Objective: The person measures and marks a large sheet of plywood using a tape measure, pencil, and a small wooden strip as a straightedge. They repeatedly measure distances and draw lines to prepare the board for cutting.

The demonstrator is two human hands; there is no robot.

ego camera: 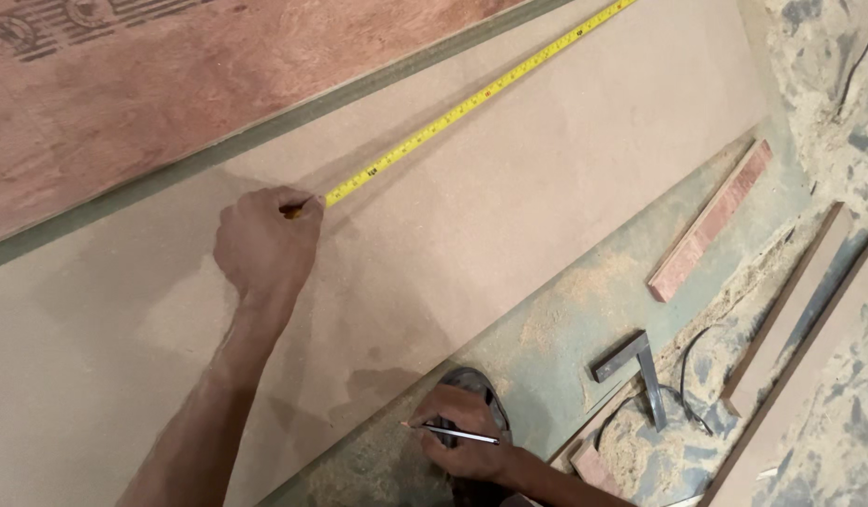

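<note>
My left hand (pixel 265 239) is closed on the end of a yellow tape measure (pixel 472 99), pressing it onto a wide tan fibreboard panel (pixel 509 207). The tape runs from my fist up to the top right, out of view. My right hand (pixel 467 432) rests lower down, beside the panel's near edge, gripping a thin pencil (pixel 453 433) that lies across the fingers with its tip pointing left. Under that hand a dark sandal (pixel 472 380) shows.
A reddish plywood sheet (pixel 171 84) lies beyond the panel at top left. On the dusty green floor (pixel 584 319) lie a short reddish wood strip (pixel 711 221), a metal try square (pixel 636 366), a black cable (pixel 687 366), longer wood strips (pixel 791 314) and sawdust heaps.
</note>
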